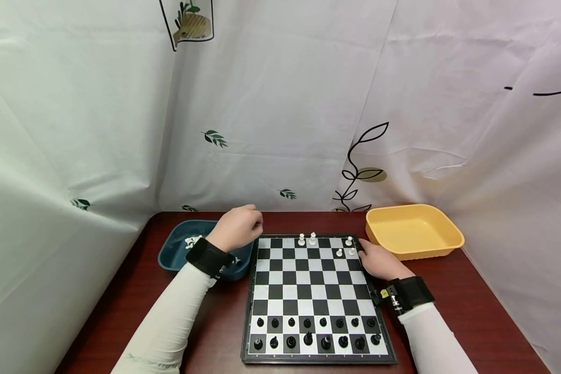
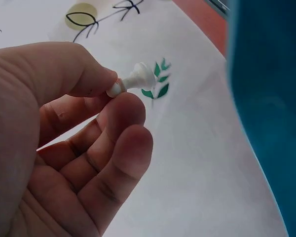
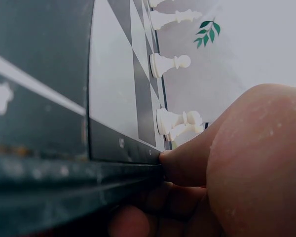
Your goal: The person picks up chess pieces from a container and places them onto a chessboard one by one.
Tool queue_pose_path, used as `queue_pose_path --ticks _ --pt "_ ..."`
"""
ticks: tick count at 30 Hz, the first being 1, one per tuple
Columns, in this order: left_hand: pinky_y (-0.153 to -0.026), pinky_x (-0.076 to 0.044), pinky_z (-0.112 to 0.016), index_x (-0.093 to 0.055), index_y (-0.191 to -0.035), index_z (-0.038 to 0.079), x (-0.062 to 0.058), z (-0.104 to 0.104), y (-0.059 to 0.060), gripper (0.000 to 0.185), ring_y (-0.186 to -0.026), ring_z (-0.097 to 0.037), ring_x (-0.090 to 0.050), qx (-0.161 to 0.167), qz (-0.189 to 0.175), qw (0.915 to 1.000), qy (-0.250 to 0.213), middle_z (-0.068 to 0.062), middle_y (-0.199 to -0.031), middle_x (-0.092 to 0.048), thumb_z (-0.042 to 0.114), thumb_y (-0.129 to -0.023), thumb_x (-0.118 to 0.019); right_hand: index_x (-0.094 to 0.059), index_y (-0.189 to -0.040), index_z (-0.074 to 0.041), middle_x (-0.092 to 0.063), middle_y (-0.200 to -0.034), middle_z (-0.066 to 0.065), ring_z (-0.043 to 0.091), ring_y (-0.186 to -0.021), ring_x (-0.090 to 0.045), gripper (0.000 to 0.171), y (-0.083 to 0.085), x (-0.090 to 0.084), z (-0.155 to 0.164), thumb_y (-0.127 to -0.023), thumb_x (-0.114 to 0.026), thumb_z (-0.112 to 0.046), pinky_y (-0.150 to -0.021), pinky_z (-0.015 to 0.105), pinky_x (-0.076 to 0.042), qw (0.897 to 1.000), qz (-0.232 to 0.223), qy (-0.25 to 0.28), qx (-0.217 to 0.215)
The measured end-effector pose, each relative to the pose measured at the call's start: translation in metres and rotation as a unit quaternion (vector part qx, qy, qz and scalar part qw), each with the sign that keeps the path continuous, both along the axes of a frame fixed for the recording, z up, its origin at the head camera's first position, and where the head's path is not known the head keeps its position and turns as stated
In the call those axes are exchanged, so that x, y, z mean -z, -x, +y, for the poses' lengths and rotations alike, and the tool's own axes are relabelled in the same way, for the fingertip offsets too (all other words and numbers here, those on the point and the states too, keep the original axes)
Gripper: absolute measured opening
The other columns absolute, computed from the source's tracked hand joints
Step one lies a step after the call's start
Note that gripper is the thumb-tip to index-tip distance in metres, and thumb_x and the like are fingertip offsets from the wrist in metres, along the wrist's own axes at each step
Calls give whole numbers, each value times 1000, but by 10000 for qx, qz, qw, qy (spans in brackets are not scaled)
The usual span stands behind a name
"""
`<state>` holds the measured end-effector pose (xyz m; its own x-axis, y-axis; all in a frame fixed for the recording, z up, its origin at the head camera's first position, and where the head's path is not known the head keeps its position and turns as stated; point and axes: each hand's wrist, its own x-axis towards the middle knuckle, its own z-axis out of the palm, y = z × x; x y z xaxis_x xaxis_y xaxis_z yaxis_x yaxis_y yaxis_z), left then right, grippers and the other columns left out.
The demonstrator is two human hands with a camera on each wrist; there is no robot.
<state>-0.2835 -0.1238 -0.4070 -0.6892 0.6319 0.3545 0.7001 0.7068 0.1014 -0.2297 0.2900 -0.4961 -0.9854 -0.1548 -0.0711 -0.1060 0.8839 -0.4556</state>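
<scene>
My left hand [image 1: 256, 224] hovers over the right rim of the blue bin [image 1: 179, 253], just off the chessboard's [image 1: 310, 291] far left corner. Thumb and fingertips pinch a small white pawn [image 2: 132, 80] by its head, base pointing outward. My right hand [image 1: 368, 255] lies along the board's right edge [image 3: 113, 143], thumb against the rim and fingers curled underneath. Several white pieces [image 1: 312, 238] stand on the far rows, some beside the right hand [image 3: 180, 123]. Two rows of black pieces [image 1: 315, 332] fill the near side.
More white pieces [image 1: 192, 241] lie in the blue bin. A yellow tray [image 1: 413, 228] sits at the far right of the dark red table [image 1: 467, 311]. White patterned curtains close in the back and both sides.
</scene>
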Motion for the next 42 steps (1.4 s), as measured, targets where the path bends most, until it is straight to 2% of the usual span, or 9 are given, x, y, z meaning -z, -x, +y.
queue_pose_path --ticks 11,19,25,32,42 --pt "-66 -47 -31 -75 -89 14 -1 40 0 17 -74 -14 -54 329 107 9994 44 0 -85 -59 4 -102 -70 -41 -161 16 -55 -155 38 52 -143 -57 54 0 -2 0 -115 -44 -12 -118 67 -44 10000 -47 -13 31" --pt "-69 -48 -32 -80 -95 14 3 69 -2 16 -78 -15 -56 613 -277 9977 8 0 -89 -63 5 -104 -69 -42 -160 17 -56 -154 38 52 -143 -56 53 0 1 -1 -115 -45 -12 -118 67 -43 10000 -39 39 18" --pt "-73 -52 -31 -82 -98 15 11 91 -1 15 -82 -14 -61 817 -424 9957 60 0 -93 -68 7 -105 -70 -42 -160 16 -56 -154 38 51 -143 -57 53 0 2 -1 -115 -45 -11 -118 67 -44 10000 -29 35 7" --pt "-73 -50 -26 -83 -96 17 22 114 0 17 -81 -11 -59 991 -563 9933 205 3 -90 -67 9 -105 -70 -43 -159 17 -56 -153 38 52 -142 -57 53 -1 -1 -1 -115 -46 -11 -117 67 -45 10000 -37 -19 7" --pt "-75 -47 -23 -84 -101 14 38 134 0 16 -80 -10 -57 1299 -744 9882 325 2 -95 -66 8 -106 -69 -45 -159 16 -58 -152 37 51 -142 -58 52 -1 -3 -2 -114 -46 -11 -117 66 -45 10000 23 0 63"
